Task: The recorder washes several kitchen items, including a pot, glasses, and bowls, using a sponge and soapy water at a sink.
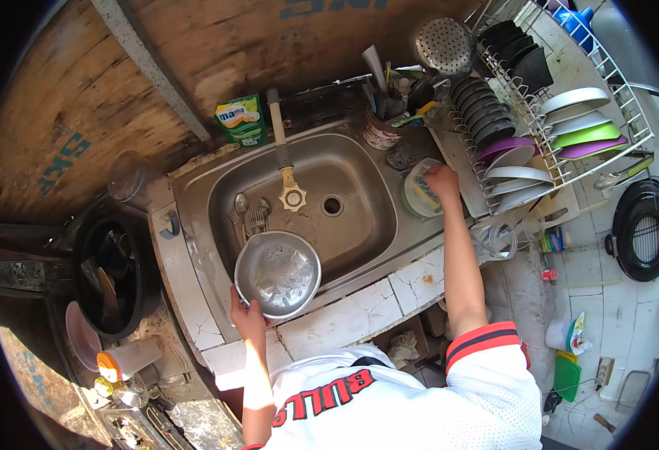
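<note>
My left hand grips the rim of a shiny round metal bowl, which is tilted over the near left part of the steel sink. Some suds or wet streaks show in the bowl. Spoons and forks lie in the sink just behind it. To the right, my right hand is closed at the rim of a small pale round tub on the sink's ledge. Greenish stuff shows in that tub; whatever the fingertips pinch is hidden. A tap with a pale yellow handle reaches over the basin.
A wire dish rack with bowls and plates stands on the right. Behind the sink are a green-and-yellow pouch and a pot of utensils. A large black basin sits left, near an orange-lidded container.
</note>
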`<state>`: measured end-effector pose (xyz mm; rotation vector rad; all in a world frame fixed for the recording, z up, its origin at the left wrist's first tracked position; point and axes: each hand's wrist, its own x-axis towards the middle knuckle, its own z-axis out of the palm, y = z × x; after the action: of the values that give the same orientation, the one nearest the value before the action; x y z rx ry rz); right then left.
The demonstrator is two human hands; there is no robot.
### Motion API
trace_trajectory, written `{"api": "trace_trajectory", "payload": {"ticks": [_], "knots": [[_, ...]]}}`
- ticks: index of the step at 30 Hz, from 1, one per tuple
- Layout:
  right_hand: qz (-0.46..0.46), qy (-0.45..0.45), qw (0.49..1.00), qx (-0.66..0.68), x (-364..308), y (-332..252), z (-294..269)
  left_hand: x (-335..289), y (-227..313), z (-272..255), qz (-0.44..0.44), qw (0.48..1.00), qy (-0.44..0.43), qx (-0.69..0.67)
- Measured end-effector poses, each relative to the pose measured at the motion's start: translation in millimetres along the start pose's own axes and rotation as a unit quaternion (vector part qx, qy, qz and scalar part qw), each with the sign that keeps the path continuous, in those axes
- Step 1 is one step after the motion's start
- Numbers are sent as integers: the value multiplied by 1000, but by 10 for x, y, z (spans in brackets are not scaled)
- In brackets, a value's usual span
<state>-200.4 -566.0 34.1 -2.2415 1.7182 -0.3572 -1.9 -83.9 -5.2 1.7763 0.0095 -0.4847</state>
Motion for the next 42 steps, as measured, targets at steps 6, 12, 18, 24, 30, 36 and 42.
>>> {"api": "trace_trajectory", "payload": {"ticks": [6, 12, 18, 24, 30, 36, 42], "knots": [[-67, -119, 987, -88, -147, 205, 271, 60, 94, 34, -17, 1000, -24, -11], [-84, -42, 996, -7, -5, 335, 468, 102, 146, 4, -4, 1000, -15, -22], [70, -176, 955, 229, -21, 376, 138, 106, 219, -125, 7, 1000, 8, -8], [94, -195, 829, 516, -864, -461, -243, 190, 275, -157, -66, 991, -14, -117], [-342, -172, 862, 332, -2529, -1636, 342, 268, 116, -135, -277, 919, -68, -274], [-353, 31, 893, 277, -2559, -2283, 511, 122, 212, 3, -290, 931, -43, -217], [-481, 12, 853, 201, -3128, -2210, 592, -7, 810, 547, -332, 850, 27, -409]]}}
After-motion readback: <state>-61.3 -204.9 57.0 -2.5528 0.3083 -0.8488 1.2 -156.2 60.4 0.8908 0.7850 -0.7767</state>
